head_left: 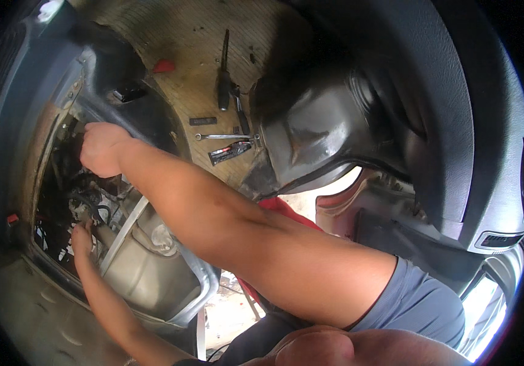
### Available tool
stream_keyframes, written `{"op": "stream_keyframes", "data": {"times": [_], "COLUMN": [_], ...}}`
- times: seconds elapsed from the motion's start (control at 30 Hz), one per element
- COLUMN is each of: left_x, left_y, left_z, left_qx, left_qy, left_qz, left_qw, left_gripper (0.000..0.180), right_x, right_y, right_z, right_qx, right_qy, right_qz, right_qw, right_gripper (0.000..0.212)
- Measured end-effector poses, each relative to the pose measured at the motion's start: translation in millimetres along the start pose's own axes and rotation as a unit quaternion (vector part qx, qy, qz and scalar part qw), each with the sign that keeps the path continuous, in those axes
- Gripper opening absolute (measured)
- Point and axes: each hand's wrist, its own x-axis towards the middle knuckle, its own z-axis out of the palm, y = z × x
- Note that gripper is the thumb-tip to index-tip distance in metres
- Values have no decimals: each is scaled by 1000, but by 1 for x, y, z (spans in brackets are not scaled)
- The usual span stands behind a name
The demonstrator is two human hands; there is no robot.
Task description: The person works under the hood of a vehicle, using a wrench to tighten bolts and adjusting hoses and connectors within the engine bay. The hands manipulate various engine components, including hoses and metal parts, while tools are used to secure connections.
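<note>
Both of my hands reach into an opening in a vehicle's cabin, where dark machinery and hoses show. My right hand is curled closed at the upper part of the opening; its fingertips and anything in them are hidden. Lower down, my left hand has its fingers bent together against a greyish part of the machinery. I cannot make out what they grip. Beside the left hand, a flat pale strap runs slantwise across a pale, rounded housing.
On the ribbed floor mat lie a screwdriver, a dark-handled tool, a combination wrench, a small black bar and a black-and-red packet. A red scrap lies farther off. A glossy dark cover rises at the right.
</note>
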Motion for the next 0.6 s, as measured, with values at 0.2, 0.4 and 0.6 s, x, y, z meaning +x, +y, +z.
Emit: {"op": "stream_keyframes", "data": {"times": [0.2,0.4,0.6], "left_x": [-6,-6,15], "left_y": [-4,-7,-22], "left_z": [6,12,11], "left_qx": [-28,-39,18], "left_qy": [12,46,-74], "left_qz": [40,45,-42], "left_qw": [999,997,996], "left_gripper": [29,41,55], "right_x": [0,-1,0], "right_y": [-4,0,-3], "right_z": [5,-3,-1], "right_qx": [22,38,44], "right_qy": [-4,-12,-8], "right_qz": [17,3,16], "right_qw": [1000,999,999], "right_gripper": [19,21,22]}}
